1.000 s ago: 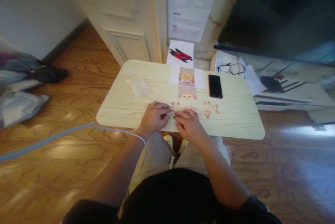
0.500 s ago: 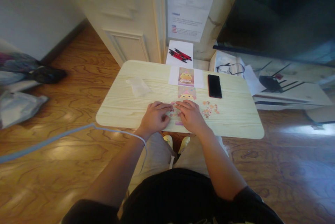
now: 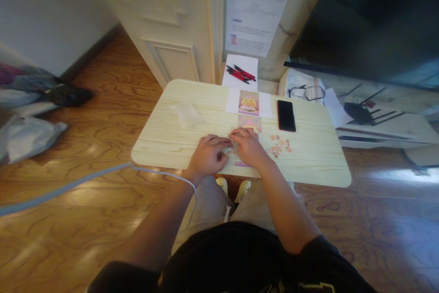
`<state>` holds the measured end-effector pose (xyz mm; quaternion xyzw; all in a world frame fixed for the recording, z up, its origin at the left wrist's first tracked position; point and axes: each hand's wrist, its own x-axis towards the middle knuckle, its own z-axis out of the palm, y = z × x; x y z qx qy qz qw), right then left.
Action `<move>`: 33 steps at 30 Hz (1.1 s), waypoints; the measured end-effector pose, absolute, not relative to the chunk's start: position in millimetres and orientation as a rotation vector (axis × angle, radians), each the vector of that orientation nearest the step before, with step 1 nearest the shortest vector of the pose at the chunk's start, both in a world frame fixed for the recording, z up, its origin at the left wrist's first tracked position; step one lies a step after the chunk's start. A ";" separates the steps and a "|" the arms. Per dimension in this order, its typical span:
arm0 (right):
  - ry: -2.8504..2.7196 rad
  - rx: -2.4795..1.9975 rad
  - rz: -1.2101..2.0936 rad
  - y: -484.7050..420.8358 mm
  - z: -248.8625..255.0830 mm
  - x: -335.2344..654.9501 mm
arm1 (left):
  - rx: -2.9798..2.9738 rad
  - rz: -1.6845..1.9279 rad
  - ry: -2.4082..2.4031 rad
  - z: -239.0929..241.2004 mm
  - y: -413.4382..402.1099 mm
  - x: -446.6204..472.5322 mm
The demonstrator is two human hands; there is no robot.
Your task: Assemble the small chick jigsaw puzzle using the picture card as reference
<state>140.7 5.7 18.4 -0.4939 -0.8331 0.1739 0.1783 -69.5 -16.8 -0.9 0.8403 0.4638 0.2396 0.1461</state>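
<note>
Over the front middle of the table, my left hand (image 3: 208,155) is closed, its bent fingers reaching right towards the other hand. My right hand (image 3: 249,147) is closed too, fingertips lowered onto the bottom edge of a partly assembled jigsaw puzzle (image 3: 254,122). Whatever the fingertips of either hand hold is hidden. Small loose puzzle pieces (image 3: 230,150) lie between and under the hands, and a purple assembled strip (image 3: 241,164) is just below them. More orange and pink puzzle pieces (image 3: 280,146) are scattered right of my right hand. Behind the puzzle rests a printed reference picture (image 3: 249,102).
A black phone (image 3: 286,115) lies at the table's right, a translucent plastic bag (image 3: 188,114) at its left. Red pens (image 3: 241,74) sit on paper beyond the far edge. A pale cable (image 3: 161,173) runs by my left wrist. A router (image 3: 358,113) stands on the cabinet.
The view has shifted slightly, moving the table a little right in the picture. My right hand has edged forward and covers more of the puzzle's lower part. My left hand stays close beside it.
</note>
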 end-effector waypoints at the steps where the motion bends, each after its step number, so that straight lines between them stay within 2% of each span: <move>1: -2.344 -1.398 0.486 5.8 18.7 141.8 | 2.407 0.713 1.337 -1.6 -16.5 -69.8; 6: -2.317 -1.383 0.483 9.6 17.2 148.1 | 2.303 0.875 1.412 -5.9 -14.6 -72.0; 15: -2.279 -1.449 0.472 5.0 21.2 148.3 | 2.418 0.678 1.331 -1.3 -17.9 -68.7; 33: -2.087 -1.565 0.394 -30.2 19.2 191.8 | 2.426 0.661 1.357 4.3 -19.2 -66.3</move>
